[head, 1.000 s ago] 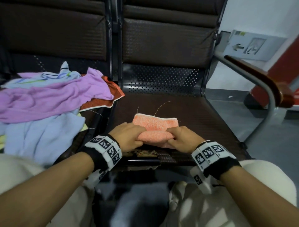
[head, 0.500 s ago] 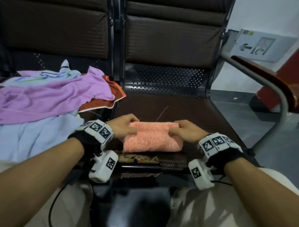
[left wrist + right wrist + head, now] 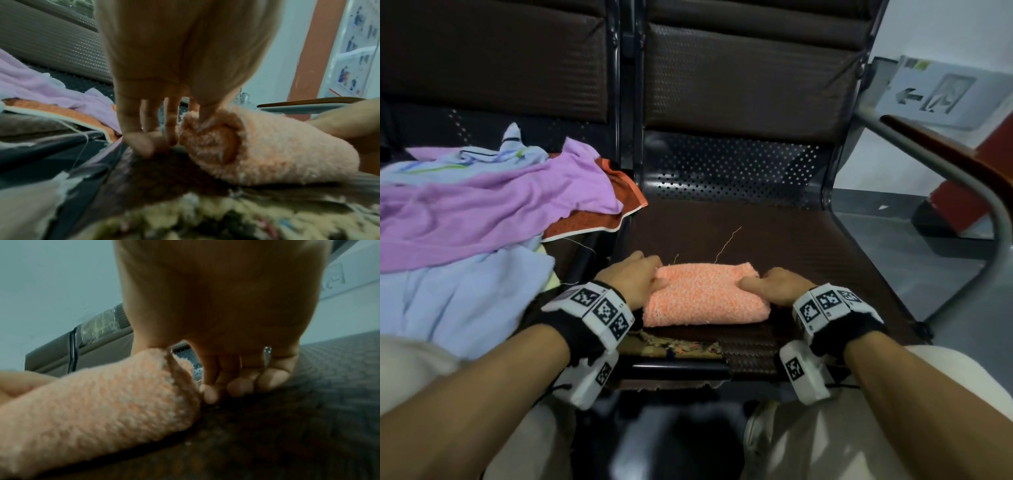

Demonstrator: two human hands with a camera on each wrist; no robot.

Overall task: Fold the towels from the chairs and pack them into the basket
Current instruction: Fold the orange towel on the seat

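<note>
Brown chair seat (image 3: 808,246), front edge: folded towel (image 3: 705,296) held at both ends.

Left hand (image 3: 635,277) at the towel's left end, thumb pressing into the open fold (image 3: 207,128), other fingers (image 3: 135,134) hanging down straight beside it to the seat, apart from the cloth. Right hand (image 3: 779,284) mirrors this at the right end: thumb on top, fingertips (image 3: 242,386) curled down on the seat just beside the edge. Likely purpose: squaring the bundle and keeping layers from springing open ahead of a lift. Loose threads (image 3: 727,241) trail off the far edge. Unfolded pile (image 3: 482,212) waits on the next chair, left. Basket not in view. Fold looks finished; packing not yet done.
</note>
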